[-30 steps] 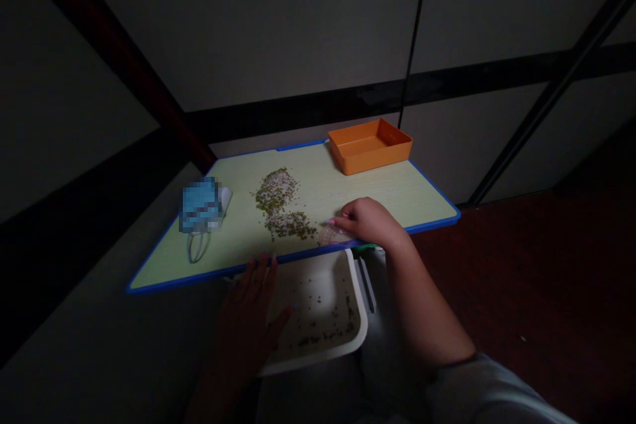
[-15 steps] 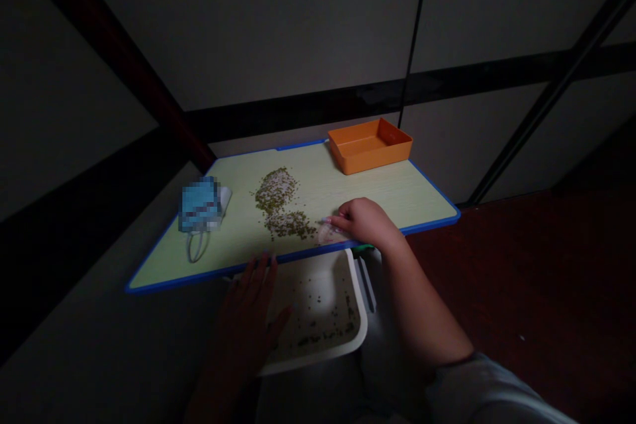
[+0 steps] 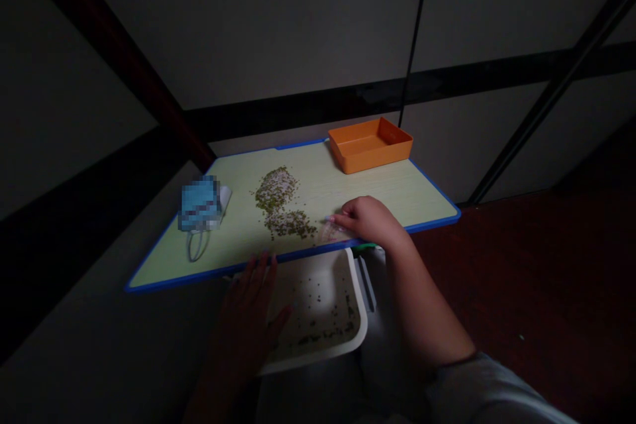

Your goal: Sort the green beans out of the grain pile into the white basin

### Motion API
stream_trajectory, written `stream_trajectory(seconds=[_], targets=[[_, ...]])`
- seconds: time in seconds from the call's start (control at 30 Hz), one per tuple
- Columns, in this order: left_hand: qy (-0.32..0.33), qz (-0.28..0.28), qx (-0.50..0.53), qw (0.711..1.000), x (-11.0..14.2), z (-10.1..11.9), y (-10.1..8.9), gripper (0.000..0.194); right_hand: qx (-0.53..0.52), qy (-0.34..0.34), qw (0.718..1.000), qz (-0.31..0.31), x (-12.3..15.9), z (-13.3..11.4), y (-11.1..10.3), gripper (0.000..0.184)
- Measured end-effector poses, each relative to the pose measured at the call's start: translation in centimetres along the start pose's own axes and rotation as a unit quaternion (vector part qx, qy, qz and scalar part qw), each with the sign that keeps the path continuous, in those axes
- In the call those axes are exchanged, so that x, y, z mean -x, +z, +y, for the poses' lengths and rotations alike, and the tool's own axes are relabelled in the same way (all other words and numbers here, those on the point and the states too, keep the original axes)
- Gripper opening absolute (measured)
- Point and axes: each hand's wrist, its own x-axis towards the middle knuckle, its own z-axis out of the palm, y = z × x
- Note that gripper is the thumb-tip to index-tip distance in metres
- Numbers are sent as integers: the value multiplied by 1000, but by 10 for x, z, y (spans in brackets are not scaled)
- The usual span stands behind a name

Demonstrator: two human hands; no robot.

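Note:
My right hand (image 3: 370, 218) is closed, thumb and fingers pinching a clear, curved plastic piece with reddish marks, which looks like a protractor (image 3: 332, 233). It rests on the pale yellow board (image 3: 233, 175) near the front edge. Just left of it lies a smaller heap of mixed green and whitish grains (image 3: 291, 223), joined to a larger heap (image 3: 276, 189) behind. My left hand (image 3: 251, 311) is in shadow with its fingers spread, fingertips at the blue front edge of the board. Below that edge, partly under the left hand, sits a white bin (image 3: 362, 331) with dark grains scattered inside.
An orange tray (image 3: 370, 158) stands at the board's back right corner. On the left side lie a blurred blue item (image 3: 199, 204) and a pale loop of cord (image 3: 195, 248). A panelled wall (image 3: 298, 26) rises behind, and dark red floor (image 3: 536, 265) spreads to the right.
My right hand has shifted slightly to the right with the protractor, away from the smaller heap. My left hand has hardly moved.

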Motion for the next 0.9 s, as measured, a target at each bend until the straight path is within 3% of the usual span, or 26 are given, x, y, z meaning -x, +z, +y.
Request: stream_trajectory(seconds=[0.2, 0.43, 0.9], targets=[[-3, 4, -9, 1000, 0, 1, -1, 78, 4, -22, 1000, -21, -1, -6, 4, 40], [7, 14, -5, 1000, -2, 3, -5, 78, 51, -26, 998, 0, -4, -10, 11, 40], [4, 4, -6, 1000, -1, 1, -2, 80, 145, 5, 989, 16, -3, -9, 7, 44]])
